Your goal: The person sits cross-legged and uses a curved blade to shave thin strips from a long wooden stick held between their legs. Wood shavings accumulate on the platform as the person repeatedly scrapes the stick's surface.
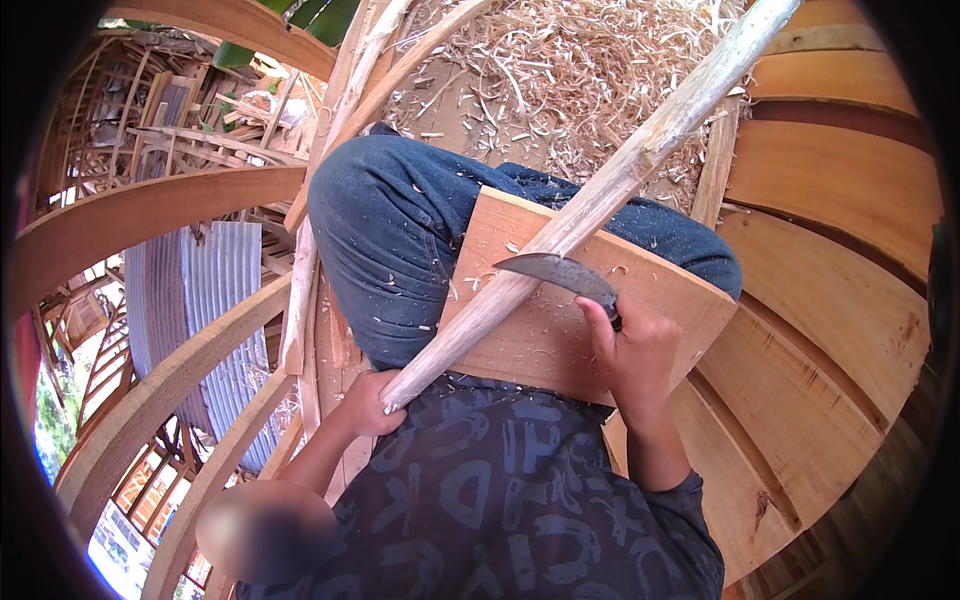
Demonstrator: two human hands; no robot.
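Observation:
A long pale wooden pole (640,160) runs slantwise from my waist up to the far right. My left hand (372,402) is closed round its near end. In my right hand (636,347) is a curved knife (556,268), gripped by its handle, most of which the fingers hide. The dark blade lies across the pole, its tip pointing left. Under the pole a flat wooden board (560,330) rests on my lap, with a few shavings scattered on it.
Curly wood shavings (590,60) cover the floor ahead. Wide planks (830,260) form a curved wall on my right. Curved wooden ribs (160,215) rise on my left, with corrugated metal sheets (215,320) and scrap timber (200,130) beyond them.

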